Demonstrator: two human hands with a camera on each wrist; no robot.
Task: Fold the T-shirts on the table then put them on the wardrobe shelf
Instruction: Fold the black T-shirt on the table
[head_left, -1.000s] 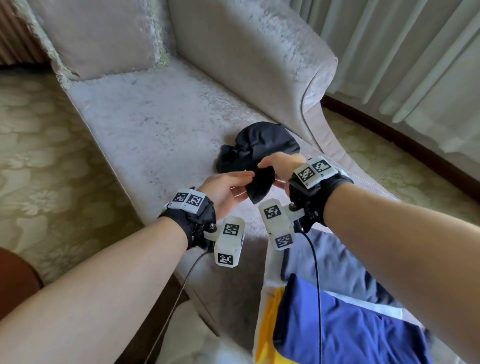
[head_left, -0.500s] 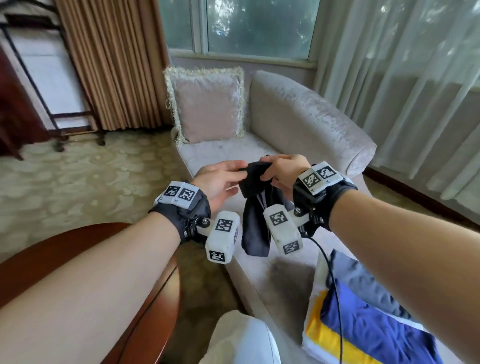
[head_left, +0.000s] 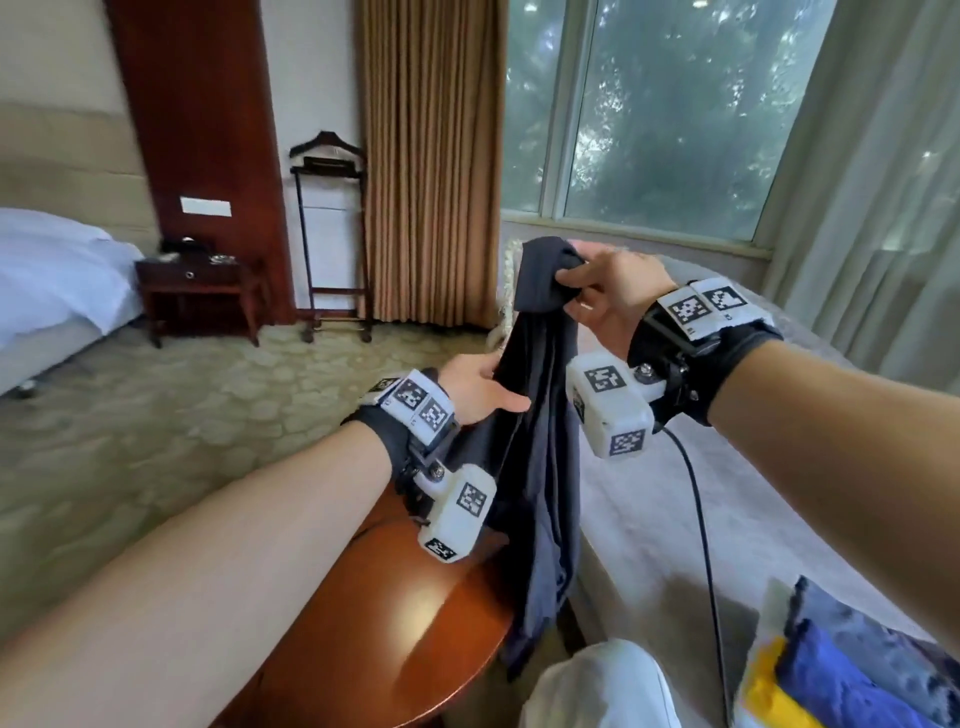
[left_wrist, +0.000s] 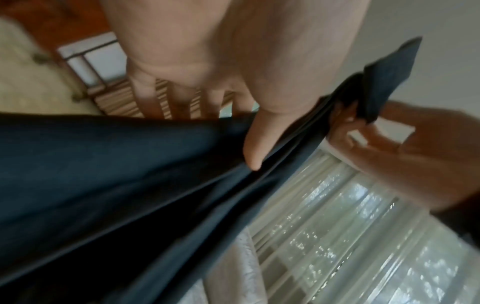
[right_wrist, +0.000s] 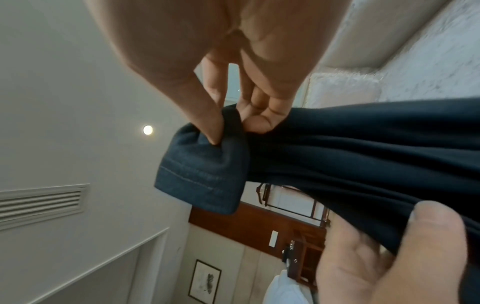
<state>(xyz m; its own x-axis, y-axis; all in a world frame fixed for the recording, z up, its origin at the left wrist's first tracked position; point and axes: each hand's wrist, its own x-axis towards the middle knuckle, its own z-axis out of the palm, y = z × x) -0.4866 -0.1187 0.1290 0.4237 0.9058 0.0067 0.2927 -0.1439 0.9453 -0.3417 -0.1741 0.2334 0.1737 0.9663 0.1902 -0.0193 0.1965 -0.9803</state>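
Your right hand (head_left: 613, 291) pinches the top of a dark T-shirt (head_left: 540, 467); your left hand (head_left: 478, 389) fingers grip it lower, hanging beside the round bench (head_left: 415, 623).

I see the T-shirt (head_left: 540, 467) dark navy, nearly black, its hem (right_wrist: 202, 181) a greyer blue with pale stitching; the round table (head_left: 415, 623) glossy red-brown; the carpet (head_left: 156, 415) beige with a floral pattern; the folded pile (head_left: 841, 675) royal blue, yellow and white; the curtain (head_left: 431, 156) tan, striped by pleats.
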